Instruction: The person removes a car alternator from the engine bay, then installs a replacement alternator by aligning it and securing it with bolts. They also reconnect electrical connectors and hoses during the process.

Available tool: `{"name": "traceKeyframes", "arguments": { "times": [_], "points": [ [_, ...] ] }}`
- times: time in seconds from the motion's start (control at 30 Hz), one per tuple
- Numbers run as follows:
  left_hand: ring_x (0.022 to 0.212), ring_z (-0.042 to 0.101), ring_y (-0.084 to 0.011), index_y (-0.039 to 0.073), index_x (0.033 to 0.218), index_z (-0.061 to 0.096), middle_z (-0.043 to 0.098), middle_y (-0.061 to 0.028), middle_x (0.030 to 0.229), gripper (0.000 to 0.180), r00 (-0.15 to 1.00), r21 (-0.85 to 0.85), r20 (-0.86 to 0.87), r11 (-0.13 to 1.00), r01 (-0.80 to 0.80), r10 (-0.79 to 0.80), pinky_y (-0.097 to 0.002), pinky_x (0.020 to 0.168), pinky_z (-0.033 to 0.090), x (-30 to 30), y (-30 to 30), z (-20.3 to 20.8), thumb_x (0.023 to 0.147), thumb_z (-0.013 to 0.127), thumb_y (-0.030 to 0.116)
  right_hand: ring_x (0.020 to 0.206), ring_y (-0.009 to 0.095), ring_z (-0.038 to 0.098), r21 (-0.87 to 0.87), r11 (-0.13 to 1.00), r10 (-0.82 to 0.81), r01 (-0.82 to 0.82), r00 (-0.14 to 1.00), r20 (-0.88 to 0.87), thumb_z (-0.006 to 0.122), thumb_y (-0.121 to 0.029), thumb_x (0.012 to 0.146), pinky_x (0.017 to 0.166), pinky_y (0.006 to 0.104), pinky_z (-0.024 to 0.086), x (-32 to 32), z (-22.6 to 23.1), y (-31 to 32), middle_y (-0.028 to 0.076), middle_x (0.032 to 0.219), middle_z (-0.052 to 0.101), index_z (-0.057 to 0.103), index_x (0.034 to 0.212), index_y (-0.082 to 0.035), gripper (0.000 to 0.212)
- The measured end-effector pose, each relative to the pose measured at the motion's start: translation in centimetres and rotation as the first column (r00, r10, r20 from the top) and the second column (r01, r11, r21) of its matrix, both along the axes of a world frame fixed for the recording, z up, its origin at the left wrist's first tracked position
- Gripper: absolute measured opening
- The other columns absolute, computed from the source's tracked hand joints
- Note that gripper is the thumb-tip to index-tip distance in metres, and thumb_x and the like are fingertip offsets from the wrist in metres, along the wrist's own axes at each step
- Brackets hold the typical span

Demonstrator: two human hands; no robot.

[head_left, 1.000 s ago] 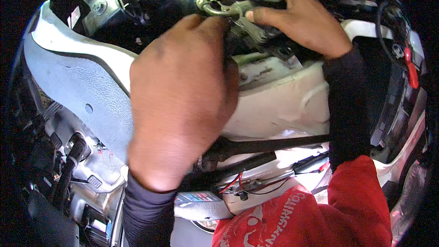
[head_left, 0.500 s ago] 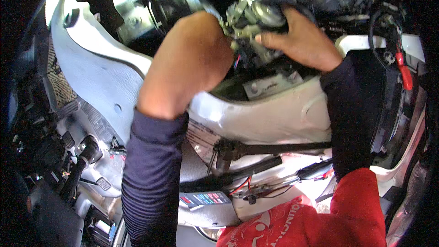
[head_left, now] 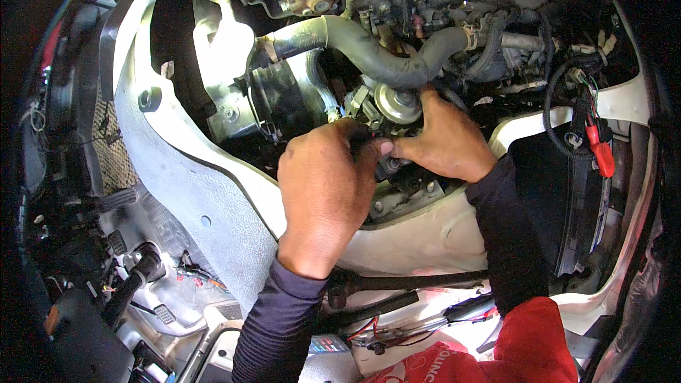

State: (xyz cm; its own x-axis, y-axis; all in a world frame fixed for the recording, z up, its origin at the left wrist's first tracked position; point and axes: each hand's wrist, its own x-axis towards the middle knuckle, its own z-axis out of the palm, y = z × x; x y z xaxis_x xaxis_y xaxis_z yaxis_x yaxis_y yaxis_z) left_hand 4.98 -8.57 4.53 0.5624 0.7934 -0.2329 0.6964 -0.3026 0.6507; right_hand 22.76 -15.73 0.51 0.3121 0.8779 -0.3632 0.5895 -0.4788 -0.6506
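Both hands reach down into a vehicle's engine bay. My right hand (head_left: 448, 143) is wrapped round an engine part with a round silver cap (head_left: 397, 103); one finger lies along the cap's right side, and the thumb points left below it. Close beside that thumb, my left hand (head_left: 323, 188) is closed, back of the hand up. Its thumb and fingertips pinch at a small dark spot under the part; what they hold is hidden. A thick grey-black hose (head_left: 379, 57) curves just above the cap.
A pale body panel (head_left: 425, 241) edges the opening on my side, with a dark bar (head_left: 418, 281) below it. A red-covered connector (head_left: 600, 150) hangs at right. Foot pedals (head_left: 164, 313) show lower left. A metal pump-like unit (head_left: 319, 0) sits at the far side.
The view has shifted, so more of the engine's far side and the whole hose show. My left hand has moved right and turned, coming up against the right thumb. My right hand stays at the capped part.
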Motion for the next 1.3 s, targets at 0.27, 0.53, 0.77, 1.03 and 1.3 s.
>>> {"name": "traceKeyframes", "arguments": {
  "times": [0.27,0.53,0.77,1.03,1.3],
  "points": [
    [0.079,0.072,-0.0426,-0.001,0.089,0.076,0.072,-0.0223,0.077,0.025,0.995,-0.01,-0.035,0.996,-0.094,0.093,-0.0461,0.074,0.056,1.2,-0.6,-0.2,0.081,0.082,0.022,0.118,0.049,0.063,0.045,0.998,0.036,-0.037,0.999,0.017,0.088,-0.043,0.072,0.104,0.0485,0.05,0.3,-0.5,-0.3,0.033,0.125,0.064,0.044,0.138,0.009,0.094],
    [0.078,0.074,-0.0397,-0.003,0.087,0.075,0.072,-0.0225,0.076,0.027,0.988,-0.08,-0.028,0.985,-0.152,0.15,-0.044,0.075,0.056,1.9,-0.5,-0.1,0.078,0.084,0.021,0.118,0.048,0.063,-0.063,0.996,0.067,-0.07,0.997,-0.049,0.085,-0.032,0.071,0.102,0.0462,0.049,0.8,-0.5,-0.5,0.035,0.122,0.064,0.04,0.14,0.011,0.092],
    [0.079,0.075,-0.0377,-0.003,0.091,0.076,0.073,-0.0226,0.078,0.03,0.976,-0.193,-0.08,0.957,-0.214,0.202,-0.0417,0.076,0.057,2.0,-0.5,-0.2,0.077,0.086,0.022,0.115,0.048,0.065,-0.032,0.997,0.067,-0.07,0.994,-0.089,0.084,-0.033,0.074,0.1,0.0465,0.05,0.7,-1.0,-0.8,0.035,0.119,0.065,0.04,0.139,0.012,0.091],
    [0.071,0.073,-0.0302,-0.004,0.092,0.077,0.075,-0.0179,0.078,0.027,0.993,-0.267,-0.04,0.956,-0.118,0.111,-0.0381,0.071,0.054,1.5,0.2,-0.3,0.082,0.087,0.02,0.117,0.048,0.064,-0.039,0.995,0.083,-0.087,0.992,-0.092,0.084,-0.035,0.076,0.101,0.0473,0.05,0.9,-0.7,-1.1,0.036,0.121,0.064,0.038,0.141,0.013,0.093],
    [0.079,0.065,-0.0104,-0.007,0.106,0.072,0.074,-0.0047,0.089,0.024,0.908,-0.704,0.171,0.692,-0.16,0.383,-0.0274,0.073,0.053,0.6,0.6,-0.9,0.093,0.078,0.013,0.115,0.048,0.065,-0.033,0.995,0.086,-0.089,0.993,-0.086,0.085,-0.036,0.075,0.1,0.0471,0.05,0.8,-0.5,-1.1,0.037,0.119,0.064,0.038,0.141,0.015,0.095]
  ]
}}
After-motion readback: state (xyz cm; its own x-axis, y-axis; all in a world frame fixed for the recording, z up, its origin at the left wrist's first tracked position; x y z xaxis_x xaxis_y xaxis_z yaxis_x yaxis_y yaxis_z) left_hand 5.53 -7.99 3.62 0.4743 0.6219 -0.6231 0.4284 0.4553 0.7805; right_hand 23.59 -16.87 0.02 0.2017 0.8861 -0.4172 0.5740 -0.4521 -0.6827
